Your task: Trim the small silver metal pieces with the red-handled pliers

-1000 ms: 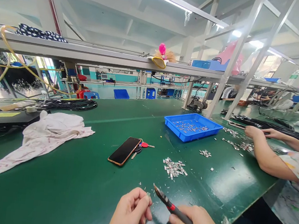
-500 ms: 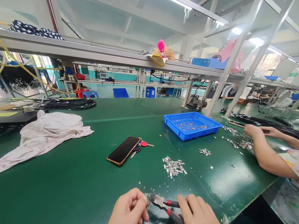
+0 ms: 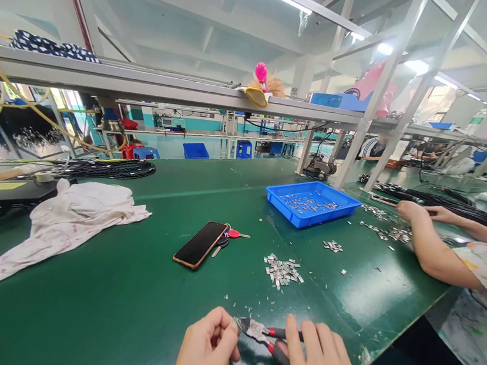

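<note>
The grip of the right hand [image 3: 323, 364] is clamped on the red-handled side cutters [image 3: 257, 329], which lie across the near edge of the tabletop [image 3: 76, 316], nose pointing left toward the left hand [image 3: 205, 346]. That hand's grip is pinched together at the nose, seemingly steadying a tiny metal piece, though it is too small to be sure.

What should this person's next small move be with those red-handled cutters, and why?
Probably a gentle squeeze by the right hand on the red-handled side cutters, I'd judge: their metal jaws sit at the left hand's fingertips, which seem to hold a small metal piece there, like those in the nearby pile.
</note>
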`<state>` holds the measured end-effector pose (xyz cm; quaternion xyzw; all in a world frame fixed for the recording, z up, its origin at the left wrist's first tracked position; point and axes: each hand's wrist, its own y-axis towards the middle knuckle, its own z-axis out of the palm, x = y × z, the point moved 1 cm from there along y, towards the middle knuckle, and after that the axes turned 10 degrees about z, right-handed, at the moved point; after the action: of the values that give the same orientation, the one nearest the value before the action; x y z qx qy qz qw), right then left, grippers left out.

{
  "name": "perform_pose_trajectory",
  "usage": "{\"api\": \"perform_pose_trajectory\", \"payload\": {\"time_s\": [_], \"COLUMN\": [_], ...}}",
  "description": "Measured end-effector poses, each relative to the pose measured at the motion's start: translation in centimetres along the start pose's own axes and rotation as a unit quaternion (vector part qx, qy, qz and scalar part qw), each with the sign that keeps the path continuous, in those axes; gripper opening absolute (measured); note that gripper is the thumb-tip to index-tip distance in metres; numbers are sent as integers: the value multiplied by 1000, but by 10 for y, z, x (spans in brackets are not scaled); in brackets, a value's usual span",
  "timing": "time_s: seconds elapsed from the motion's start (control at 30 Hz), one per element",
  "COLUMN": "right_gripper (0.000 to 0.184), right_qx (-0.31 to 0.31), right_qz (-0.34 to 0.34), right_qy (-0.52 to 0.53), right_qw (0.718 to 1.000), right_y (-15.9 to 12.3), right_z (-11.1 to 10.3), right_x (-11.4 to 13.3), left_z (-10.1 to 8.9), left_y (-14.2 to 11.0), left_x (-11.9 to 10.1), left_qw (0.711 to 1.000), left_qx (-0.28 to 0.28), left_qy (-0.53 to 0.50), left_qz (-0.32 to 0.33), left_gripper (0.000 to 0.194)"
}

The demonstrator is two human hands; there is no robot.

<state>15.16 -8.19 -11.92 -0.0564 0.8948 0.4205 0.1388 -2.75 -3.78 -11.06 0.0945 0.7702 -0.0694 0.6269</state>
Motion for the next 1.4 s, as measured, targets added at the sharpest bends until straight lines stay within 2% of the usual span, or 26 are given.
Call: {"api": "perform_pose_trajectory", "payload": {"time_s": [0.17, 0.3, 0.37, 0.47, 0.57, 0.63, 0.83, 0.97, 1.1, 1.13, 1.2, 1.3, 1.37, 1.4], "right_gripper": [22, 16, 16, 16, 23, 26, 29, 32, 23, 18, 13, 10, 19, 22], "right_qx": [2, 93, 112, 77, 15, -3, -1, 35, 34, 56, 138, 282, 335, 340], "right_qz": [16, 13, 27, 26, 23, 20, 14, -25, -12, -6, 3, 25, 37, 37], "right_qy": [41, 157, 176, 146, 75, 46, 35, -1, 44, 73, 135, 214, 244, 249], "right_qw": [999, 983, 977, 986, 997, 999, 999, 999, 998, 996, 981, 935, 909, 906], "right_y": [-5, -9, -10, -6, 1, 4, -2, -7, -9, -9, -8, -6, -6, -7], "right_z": [7, 13, 13, 9, 3, 0, 2, 6, 11, 13, 15, 17, 17, 17], "right_x": [1, 2, 1, -2, -4, -3, 0, -1, -2, -2, -2, -2, -3, -4], "left_z": [-1, -2, -2, -2, -1, 0, 0, 0, -1, -2, -2, -2, -2, -2], "left_y": [0, 0, 1, 1, 0, 0, 0, 0, 0, 1, 2, 2, 2, 2], "left_x": [-2, -4, -3, -1, 0, 1, 1, 3, 3, 2, 1, -3, -4, -4], "left_qw": [1000, 1000, 1000, 1000, 1000, 1000, 1000, 1000, 1000, 1000, 999, 999, 999, 999], "left_qx": [4, -1, 0, 3, 6, 5, 13, 9, 7, 8, 12, 26, 33, 35], "left_qy": [-4, -26, -30, -27, -21, -16, -3, 4, -14, -21, -30, -35, -37, -38], "left_qz": [-4, -13, -10, -7, -10, -16, -14, -7, -6, -5, -5, -1, 1, 1], "left_gripper": [37, 38, 37, 36, 35, 35, 33, 34, 35, 35, 35, 35, 36, 37]}}
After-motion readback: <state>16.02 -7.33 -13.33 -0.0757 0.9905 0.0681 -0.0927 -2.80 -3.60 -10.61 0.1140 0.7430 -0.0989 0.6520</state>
